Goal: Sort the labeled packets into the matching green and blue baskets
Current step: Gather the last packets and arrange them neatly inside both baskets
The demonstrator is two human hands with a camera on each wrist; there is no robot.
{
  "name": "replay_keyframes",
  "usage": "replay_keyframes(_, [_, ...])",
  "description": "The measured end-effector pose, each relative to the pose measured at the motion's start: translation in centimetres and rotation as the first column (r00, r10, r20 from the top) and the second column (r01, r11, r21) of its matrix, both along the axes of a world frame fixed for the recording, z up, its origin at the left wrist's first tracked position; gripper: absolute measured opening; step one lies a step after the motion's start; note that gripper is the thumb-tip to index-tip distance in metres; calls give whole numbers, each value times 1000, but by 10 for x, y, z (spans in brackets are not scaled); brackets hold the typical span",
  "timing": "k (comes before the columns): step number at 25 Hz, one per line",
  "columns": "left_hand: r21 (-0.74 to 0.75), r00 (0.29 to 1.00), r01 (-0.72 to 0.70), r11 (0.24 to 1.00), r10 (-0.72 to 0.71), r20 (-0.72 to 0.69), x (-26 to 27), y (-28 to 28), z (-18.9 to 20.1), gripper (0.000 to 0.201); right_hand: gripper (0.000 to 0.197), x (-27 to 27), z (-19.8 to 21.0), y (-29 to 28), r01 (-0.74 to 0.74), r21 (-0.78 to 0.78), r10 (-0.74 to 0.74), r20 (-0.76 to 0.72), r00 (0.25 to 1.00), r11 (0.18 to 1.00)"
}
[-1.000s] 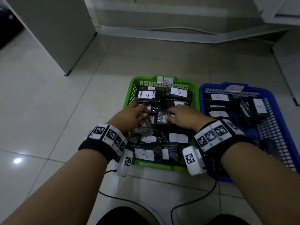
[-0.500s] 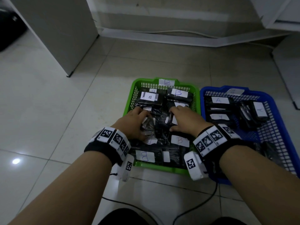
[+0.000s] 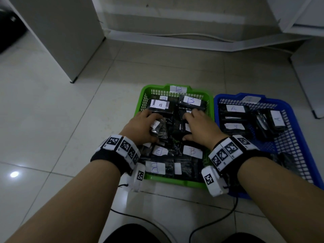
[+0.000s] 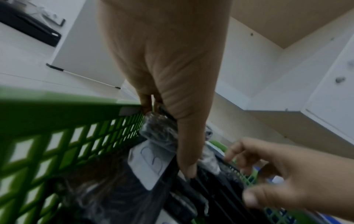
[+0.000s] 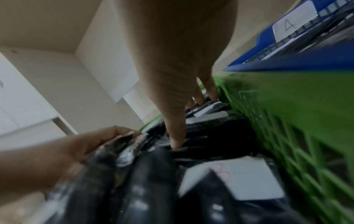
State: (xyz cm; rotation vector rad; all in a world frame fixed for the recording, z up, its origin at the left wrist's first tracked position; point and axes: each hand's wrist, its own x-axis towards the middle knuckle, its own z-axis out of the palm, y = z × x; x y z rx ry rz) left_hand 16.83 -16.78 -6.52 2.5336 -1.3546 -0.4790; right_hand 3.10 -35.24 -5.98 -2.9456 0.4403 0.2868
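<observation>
**Hands working through the B packets**

Packets (image 3: 158, 151) marked B are filling the green basket (image 3: 140, 109), while those marked A are lying in the blue basket (image 3: 301, 144) beside it. We are curling our left hand (image 3: 140, 127) round a crinkly black packet (image 3: 157, 131); our right hand (image 3: 199, 128) is resting with fingers spread and relaxed on the pile. We are judging it best to be reading each label before lifting, and to be taking one packet at a time.
</observation>
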Motion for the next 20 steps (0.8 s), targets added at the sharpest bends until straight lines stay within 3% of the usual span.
replay_keyframes(2, [-29, 1000, -15, 999, 14, -18, 0, 3, 5, 84, 34, -4, 9, 2, 30, 137, -51, 146, 988, 990])
replay_keyframes(4, [8, 1000, -1, 1000, 0, 6, -4, 6, 12, 86, 8, -11, 18, 7, 43, 292, -65, 64, 996, 955])
replay_keyframes(7, [-6, 996, -59, 998, 59, -67, -8, 13, 20, 84, 22, -21, 23, 18, 7, 285, 72, -268, 961, 959])
replay_keyframes(10, [-41, 983, -131, 991, 124, -135, -15, 26, 23, 81, 27, -25, 27, 31, -2, 283, 64, -211, 975, 959])
replay_keyframes(15, [-24, 974, -145, 989, 139, -178, -32, 43, 26, 81, 69, -37, 15, 65, -27, 295, 133, -347, 928, 955])
replay_keyframes(18, [-30, 972, -149, 988, 141, -188, -39, 52, 28, 81, 61, -44, 16, 63, 70, 381, 43, -279, 959, 922])
replay_keyframes(20, [-53, 966, -177, 983, 163, -198, -41, 57, 28, 80, 47, -49, 22, 55, 207, 492, -97, -239, 966, 846])
